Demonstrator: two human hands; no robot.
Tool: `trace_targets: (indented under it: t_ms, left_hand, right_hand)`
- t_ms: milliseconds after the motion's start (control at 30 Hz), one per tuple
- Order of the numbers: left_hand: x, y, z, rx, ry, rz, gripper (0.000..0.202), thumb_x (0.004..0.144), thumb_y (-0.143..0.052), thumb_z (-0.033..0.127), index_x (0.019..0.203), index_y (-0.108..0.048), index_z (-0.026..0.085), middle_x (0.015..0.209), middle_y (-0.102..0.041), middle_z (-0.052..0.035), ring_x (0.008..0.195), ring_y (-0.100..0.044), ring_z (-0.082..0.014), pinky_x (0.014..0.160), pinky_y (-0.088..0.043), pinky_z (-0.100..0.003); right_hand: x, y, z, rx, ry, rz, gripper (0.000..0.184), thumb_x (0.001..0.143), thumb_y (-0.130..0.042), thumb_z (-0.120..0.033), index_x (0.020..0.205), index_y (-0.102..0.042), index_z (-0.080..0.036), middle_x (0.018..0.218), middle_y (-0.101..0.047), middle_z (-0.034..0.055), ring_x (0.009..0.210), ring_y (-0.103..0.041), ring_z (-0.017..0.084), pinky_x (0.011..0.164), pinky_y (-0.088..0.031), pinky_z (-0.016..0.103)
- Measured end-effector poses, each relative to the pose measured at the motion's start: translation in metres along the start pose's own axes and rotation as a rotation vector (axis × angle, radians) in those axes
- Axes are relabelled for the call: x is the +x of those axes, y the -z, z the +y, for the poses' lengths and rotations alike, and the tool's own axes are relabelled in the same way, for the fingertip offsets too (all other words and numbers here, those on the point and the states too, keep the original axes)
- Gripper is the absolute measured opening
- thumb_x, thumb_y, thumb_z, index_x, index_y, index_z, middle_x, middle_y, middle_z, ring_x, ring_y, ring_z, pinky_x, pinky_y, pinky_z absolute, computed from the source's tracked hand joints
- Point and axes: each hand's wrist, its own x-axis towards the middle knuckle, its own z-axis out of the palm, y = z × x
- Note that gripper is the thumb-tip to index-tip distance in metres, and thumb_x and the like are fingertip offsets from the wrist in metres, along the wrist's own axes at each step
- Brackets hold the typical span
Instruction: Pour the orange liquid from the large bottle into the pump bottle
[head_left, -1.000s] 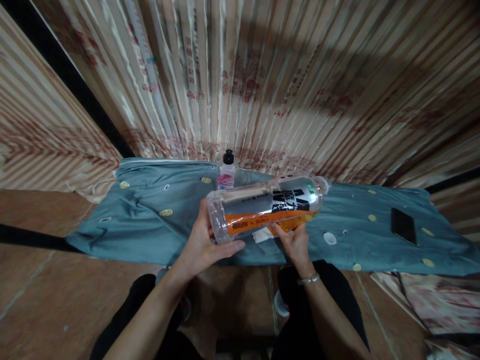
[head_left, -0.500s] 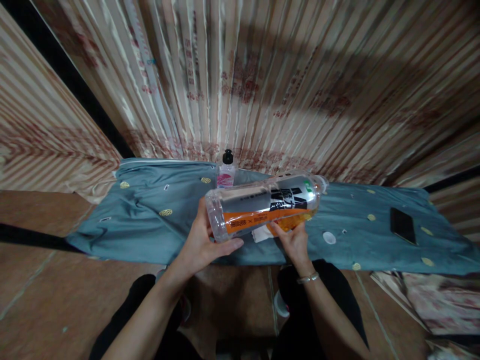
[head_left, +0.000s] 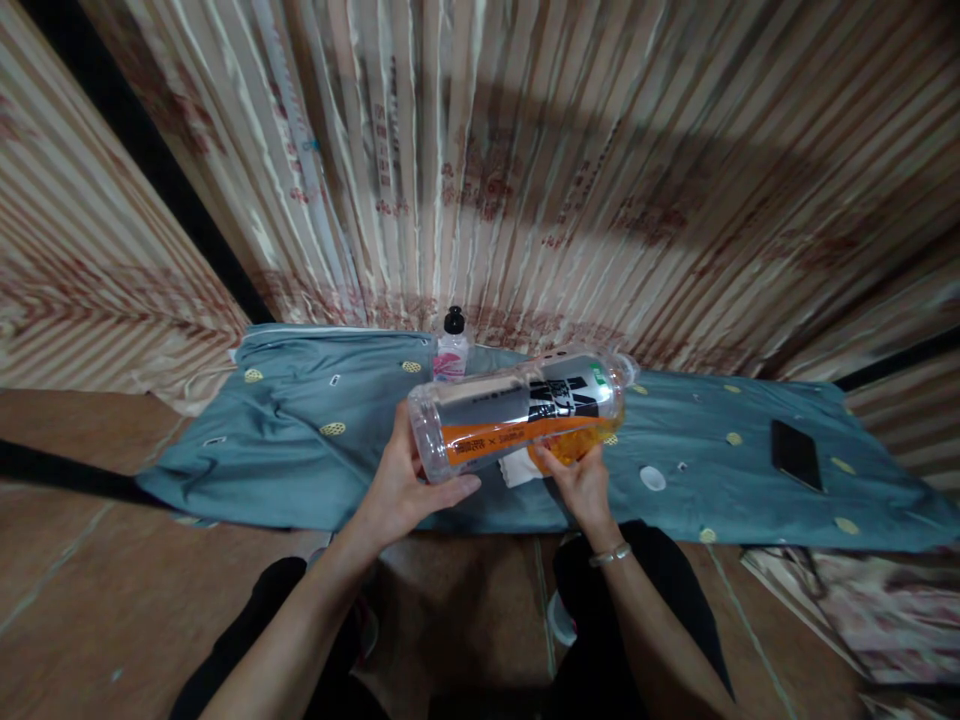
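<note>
A large clear plastic bottle [head_left: 517, 405] with a silver, black and orange label lies nearly level in the air, its neck pointing right. My left hand [head_left: 405, 480] is wrapped round its base end, thumb along the near side. Under the neck end, my right hand [head_left: 581, 490] has its fingers closed on something translucent and orange [head_left: 574, 445]; whether this is a separate thing or part of the bottle, I cannot tell. Beside those fingers is a white tissue or cloth [head_left: 521, 467], partly hidden by the bottle. A round white disc, perhaps a cap [head_left: 652, 478], lies to the right.
Blue-green cloth with yellow patterns [head_left: 292, 480] covers the long low surface. A small clear bottle with a black top [head_left: 451, 350] stands behind the large one. Far right lies a dark phone [head_left: 796, 455]. A pleated curtain [head_left: 480, 180] hangs behind; black poles [head_left: 150, 150] slant at the sides.
The large bottle and both hands have shifted slightly left in the picture, along with the view itself. The grip of each hand looks the same.
</note>
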Motion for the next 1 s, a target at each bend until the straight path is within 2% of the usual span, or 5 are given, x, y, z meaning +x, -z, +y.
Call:
trace_targets:
  t_ms: [167, 467, 600, 700, 1000]
  left_hand:
    - [0.0001, 0.0025, -0.0037, -0.001, 0.012, 0.004, 0.088, 0.057, -0.108, 0.038, 0.131, -0.061, 0.026, 0.122, -0.079, -0.009, 0.119, -0.079, -0.0421, 0.099, -0.071, -0.055]
    - [0.0051, -0.0031, -0.0021, -0.018, -0.03, 0.023, 0.086, 0.056, -0.109, 0.039, 0.124, -0.058, 0.025, 0.12, -0.078, -0.0073, 0.113, -0.08, -0.0352, 0.097, -0.07, -0.049]
    - [0.0061, -0.001, -0.0017, 0.006, 0.0, -0.006, 0.088, 0.057, -0.109, 0.042, 0.125, -0.056, 0.025, 0.107, -0.077, -0.0024, 0.079, -0.078, -0.023, 0.069, -0.067, -0.035]
    - [0.0062, 0.0006, -0.0009, -0.017, 0.037, -0.041, 0.086, 0.059, -0.109, 0.042, 0.123, -0.056, 0.025, 0.102, -0.076, -0.0011, 0.058, -0.067, -0.0145, 0.046, -0.051, -0.024]
    - [0.0076, -0.0054, 0.0049, -0.035, 0.035, -0.008, 0.088, 0.056, -0.107, 0.036, 0.123, -0.052, 0.024, 0.093, -0.072, 0.0027, 0.053, -0.062, -0.0124, 0.039, -0.043, -0.021]
  right_hand:
    - [0.0016, -0.0012, -0.0004, 0.02, -0.012, 0.011, 0.088, 0.06, -0.083, -0.078, 0.123, -0.058, -0.023, 0.104, -0.083, 0.0162, 0.104, -0.082, 0.045, 0.09, -0.065, 0.055]
    - [0.0029, -0.0011, -0.0032, -0.008, -0.011, -0.002, 0.09, 0.061, -0.081, -0.08, 0.125, -0.057, -0.022, 0.111, -0.081, 0.0179, 0.109, -0.079, 0.043, 0.094, -0.062, 0.056]
    - [0.0034, -0.0009, -0.0032, -0.03, -0.02, 0.004, 0.09, 0.062, -0.081, -0.077, 0.128, -0.056, -0.021, 0.116, -0.081, 0.0192, 0.114, -0.079, 0.044, 0.097, -0.062, 0.055]
    - [0.0041, -0.0001, -0.0025, -0.047, -0.001, -0.005, 0.091, 0.064, -0.082, -0.073, 0.131, -0.056, -0.018, 0.117, -0.081, 0.0216, 0.115, -0.079, 0.046, 0.095, -0.062, 0.053]
    - [0.0035, 0.0012, -0.0035, -0.005, 0.009, 0.001, 0.09, 0.061, -0.082, -0.073, 0.129, -0.056, -0.02, 0.113, -0.083, 0.0192, 0.109, -0.08, 0.044, 0.091, -0.062, 0.05]
